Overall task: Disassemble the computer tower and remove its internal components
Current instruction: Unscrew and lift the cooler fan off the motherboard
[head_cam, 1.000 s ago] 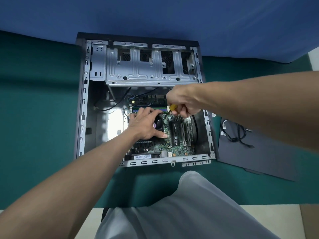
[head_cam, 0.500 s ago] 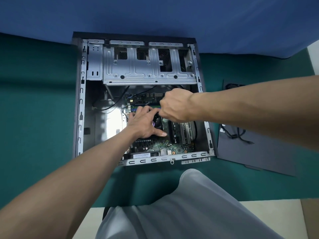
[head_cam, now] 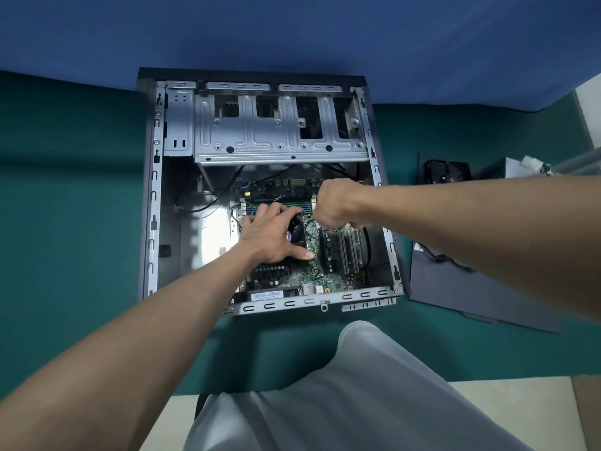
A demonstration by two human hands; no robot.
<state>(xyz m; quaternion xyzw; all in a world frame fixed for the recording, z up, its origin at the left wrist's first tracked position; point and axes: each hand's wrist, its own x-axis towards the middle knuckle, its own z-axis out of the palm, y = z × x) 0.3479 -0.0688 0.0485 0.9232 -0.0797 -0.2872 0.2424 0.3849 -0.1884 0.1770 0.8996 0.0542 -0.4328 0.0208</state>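
Open grey metal computer tower point(head_cam: 279, 148) lies flat, long axis pointing away; left hand point(head_cam: 270, 237) spreads over its black cooler fan point(head_cam: 296, 238); right hand point(head_cam: 338, 203) curls just beside, grip untellable.

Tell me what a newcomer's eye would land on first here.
The open computer tower lies at centre on the green cloth and draws the eye, with its silver drive cage at the far end. Over the motherboard, the left hand spreads across the black cooler fan, and the fisted right hand works just beside it. To the right lies a dark side panel.
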